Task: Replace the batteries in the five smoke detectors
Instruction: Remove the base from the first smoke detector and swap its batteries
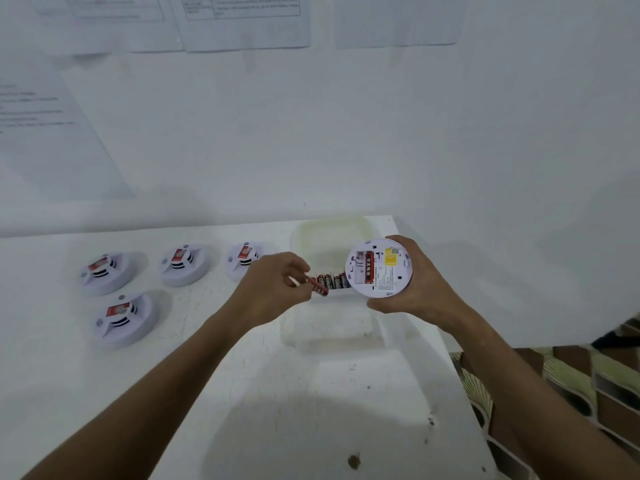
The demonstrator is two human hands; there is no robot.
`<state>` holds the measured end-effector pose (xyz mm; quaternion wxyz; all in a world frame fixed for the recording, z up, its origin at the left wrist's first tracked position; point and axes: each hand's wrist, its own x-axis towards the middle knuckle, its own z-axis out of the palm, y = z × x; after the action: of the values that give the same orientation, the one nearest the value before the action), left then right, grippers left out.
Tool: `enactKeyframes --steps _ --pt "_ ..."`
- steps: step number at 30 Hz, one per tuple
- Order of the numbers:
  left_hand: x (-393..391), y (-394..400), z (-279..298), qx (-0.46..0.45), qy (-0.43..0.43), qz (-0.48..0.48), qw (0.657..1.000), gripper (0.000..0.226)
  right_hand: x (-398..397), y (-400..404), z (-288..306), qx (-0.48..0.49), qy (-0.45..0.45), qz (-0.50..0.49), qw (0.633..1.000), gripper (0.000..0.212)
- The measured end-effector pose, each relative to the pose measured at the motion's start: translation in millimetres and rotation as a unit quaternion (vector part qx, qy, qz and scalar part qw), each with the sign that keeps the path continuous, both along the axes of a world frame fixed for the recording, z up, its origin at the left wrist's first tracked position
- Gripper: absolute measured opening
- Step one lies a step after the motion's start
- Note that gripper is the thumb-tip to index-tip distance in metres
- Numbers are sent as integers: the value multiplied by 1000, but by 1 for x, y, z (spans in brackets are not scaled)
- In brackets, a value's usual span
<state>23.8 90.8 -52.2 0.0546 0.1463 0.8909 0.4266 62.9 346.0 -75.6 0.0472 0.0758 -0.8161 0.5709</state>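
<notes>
My right hand (414,289) grips a white round smoke detector (379,268), its back turned toward me, with one red battery seated in the open compartment. My left hand (273,284) pinches a red and black battery (318,285) just left of the detector, above a clear plastic box (327,327). Several more batteries (332,281) lie in a row inside that box, partly hidden behind the detector. Several other white smoke detectors sit face up on the white table: smoke detector (104,271), smoke detector (183,265), smoke detector (242,259) and smoke detector (124,318).
The white table (277,410) stands against a white wall with paper sheets (242,19) taped to it. The box's clear lid (332,233) stands open at the back. The table's right edge drops to a patterned floor (571,393).
</notes>
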Motion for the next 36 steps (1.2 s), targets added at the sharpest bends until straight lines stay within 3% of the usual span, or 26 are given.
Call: enactKeyframes --steps 3,12,23,28,30,33,36 --pt "-1 -5 -14 -62 -16 -40 997 11 4 4 -3 1 -10 0 1000 88" --pt "-2 -2 -35 -256 49 -134 956 17 4 -5 -13 1 -27 16 999 90" --pt "-3 -3 -24 -236 74 -110 963 18 2 -11 -22 11 -36 31 999 92" --pt "1 10 -26 -292 60 -162 941 22 3 -14 -24 19 -31 33 999 91" --pt "-2 12 -25 -262 66 -146 952 24 3 -15 -23 17 -30 38 999 92" --pt "-4 9 -15 -124 105 -74 984 22 3 -16 -19 17 -27 44 999 93" --pt "0 9 -5 -43 92 -88 991 32 3 -20 -15 24 -19 62 998 93"
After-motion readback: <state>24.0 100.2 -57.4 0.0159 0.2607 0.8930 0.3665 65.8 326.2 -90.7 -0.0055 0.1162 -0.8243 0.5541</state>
